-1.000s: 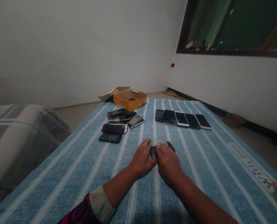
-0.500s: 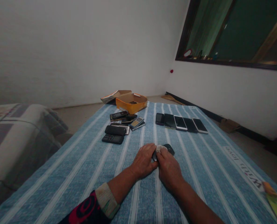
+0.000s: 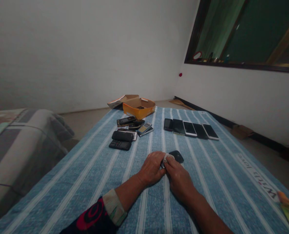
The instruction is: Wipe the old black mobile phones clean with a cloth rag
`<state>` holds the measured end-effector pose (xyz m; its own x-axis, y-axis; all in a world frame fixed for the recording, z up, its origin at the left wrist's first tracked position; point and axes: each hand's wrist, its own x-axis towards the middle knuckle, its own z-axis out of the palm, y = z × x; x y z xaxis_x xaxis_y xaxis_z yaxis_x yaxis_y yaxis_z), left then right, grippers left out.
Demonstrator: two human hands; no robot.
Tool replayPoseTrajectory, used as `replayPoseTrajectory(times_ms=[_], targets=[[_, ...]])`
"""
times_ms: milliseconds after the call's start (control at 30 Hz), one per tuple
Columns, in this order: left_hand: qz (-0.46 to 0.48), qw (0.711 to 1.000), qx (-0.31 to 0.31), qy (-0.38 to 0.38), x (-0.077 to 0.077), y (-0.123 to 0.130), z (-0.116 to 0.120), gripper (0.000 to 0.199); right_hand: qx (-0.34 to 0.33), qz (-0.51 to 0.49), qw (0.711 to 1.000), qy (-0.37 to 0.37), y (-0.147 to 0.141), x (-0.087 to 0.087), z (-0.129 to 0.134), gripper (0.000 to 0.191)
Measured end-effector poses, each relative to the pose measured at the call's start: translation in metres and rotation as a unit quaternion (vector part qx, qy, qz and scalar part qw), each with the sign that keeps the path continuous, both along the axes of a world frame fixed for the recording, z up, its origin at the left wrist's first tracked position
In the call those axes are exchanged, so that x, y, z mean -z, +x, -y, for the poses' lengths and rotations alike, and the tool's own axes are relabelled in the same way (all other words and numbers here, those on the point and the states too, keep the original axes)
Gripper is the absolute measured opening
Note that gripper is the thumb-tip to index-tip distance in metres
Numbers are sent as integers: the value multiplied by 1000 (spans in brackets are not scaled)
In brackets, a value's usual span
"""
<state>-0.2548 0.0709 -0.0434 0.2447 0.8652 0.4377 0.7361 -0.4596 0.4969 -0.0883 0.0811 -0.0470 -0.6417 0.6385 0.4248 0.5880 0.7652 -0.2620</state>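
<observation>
Striped cloth (image 3: 203, 182) holds orange box (image 3: 138, 113) with dark item (image 3: 140, 107).

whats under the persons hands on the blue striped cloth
A black phone sticks out past the right hand, with a pale wad of cloth or tissue against it. The left hand and right hand cover the rest, so its lower part cannot be seen.

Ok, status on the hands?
Left hand against black phone. Right hand pressing white cloth onto it. Phone row further ahead, not touching.
</observation>
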Motion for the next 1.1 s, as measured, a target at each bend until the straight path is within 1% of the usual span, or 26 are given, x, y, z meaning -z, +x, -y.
replayPoseTrajectory(times_ms=[200, 400, 567, 700, 767, 867, 1000, 1100], targets=[[-5, 1000, -12, -18, -3, 1, 0, 31, 0, 1, 999, 51, 4, 0, -4, 42], [-12, 1000, -15, -24, -6, 1, 0, 26, 6, 7, 997, 76, 6, -1, -8, 36], [-23, 999, -15, -28, -6, -1, 0, 34, 28, -4, 997, 67, 15, -1, -16, 41], [-29, 999, -17, -39, -7, -1, 0, 34, 46, 15, 998, 36, 28, -5, -27, 38], [-31, 998, -23, -41, -6, -1, 0, 36, 40, 17, 999, 32, 33, -7, -31, 36], [-31, 999, -22, -38, -5, -1, -1, 35, 31, 8, 998, 44, 33, -4, -33, 36], [-24, 999, -22, -36, -4, -1, -2, 36, 6, -9, 997, 74, 25, 0, -31, 37], [-27, 999, -21, -34, -4, -2, -2, 34, -20, -9, 996, 91, 18, 1, -28, 32]])
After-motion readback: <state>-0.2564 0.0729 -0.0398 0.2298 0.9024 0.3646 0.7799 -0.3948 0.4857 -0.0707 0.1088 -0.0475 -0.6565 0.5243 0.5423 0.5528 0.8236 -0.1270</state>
